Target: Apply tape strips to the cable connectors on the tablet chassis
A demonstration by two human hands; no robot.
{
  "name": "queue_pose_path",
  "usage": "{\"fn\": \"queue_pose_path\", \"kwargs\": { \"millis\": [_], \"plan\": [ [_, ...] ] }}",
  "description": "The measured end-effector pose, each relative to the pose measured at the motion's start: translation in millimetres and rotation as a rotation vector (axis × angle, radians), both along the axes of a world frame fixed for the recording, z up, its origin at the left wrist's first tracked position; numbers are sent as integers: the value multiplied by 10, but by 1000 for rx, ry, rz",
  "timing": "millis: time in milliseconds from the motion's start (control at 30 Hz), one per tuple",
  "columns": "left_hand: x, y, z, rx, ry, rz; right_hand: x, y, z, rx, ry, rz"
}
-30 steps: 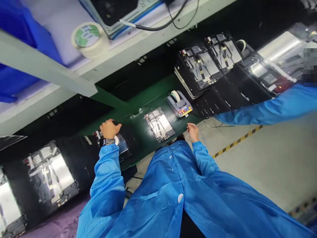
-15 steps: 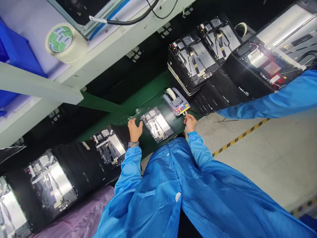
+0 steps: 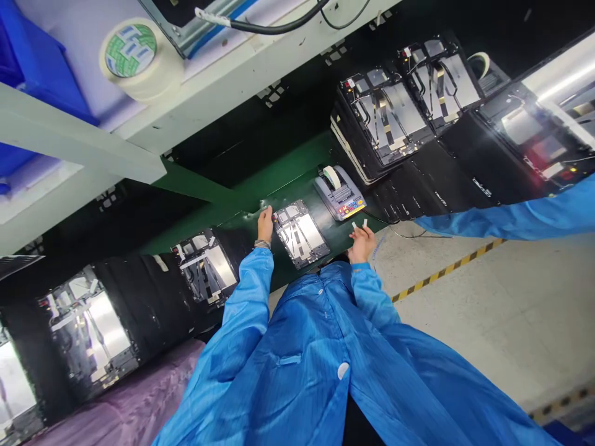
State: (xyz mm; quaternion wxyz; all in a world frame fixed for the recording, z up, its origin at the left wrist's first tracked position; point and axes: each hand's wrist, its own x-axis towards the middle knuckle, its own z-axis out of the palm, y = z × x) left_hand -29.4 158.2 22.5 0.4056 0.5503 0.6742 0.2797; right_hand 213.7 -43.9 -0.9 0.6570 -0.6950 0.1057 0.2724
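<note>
Our open left hand [image 3: 264, 226] is hovering beside a tablet chassis [image 3: 300, 234], our right hand [image 3: 361, 243] pinching tiny white strips [image 3: 359, 224] too small to identify.

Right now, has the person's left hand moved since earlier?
Yes, the left hand moved right in view, from over one open tablet to beside another open tablet.

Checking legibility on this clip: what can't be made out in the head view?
White strips at the right hand: too small to identify.
Tape dispenser keypad: labels too small to read.
Blue sleeve: cut off by the right edge, hand unseen.
Dark unit at top: cut off by the top edge.
</note>
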Motion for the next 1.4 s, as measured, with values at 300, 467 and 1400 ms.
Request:
{"fn": "queue_pose_path", "kwargs": {
  "millis": [300, 467, 1400],
  "plan": [
    [971, -197, -15, 143, 278, -393, -480, 169, 512, 43, -499, 664],
    [710, -46, -169, 28, 307, -387, -264, 1133, 308, 123, -710, 957],
    [553, 284, 101, -266, 399, -525, -79, 1801, 247, -21, -767, 1749]
  ]
}}
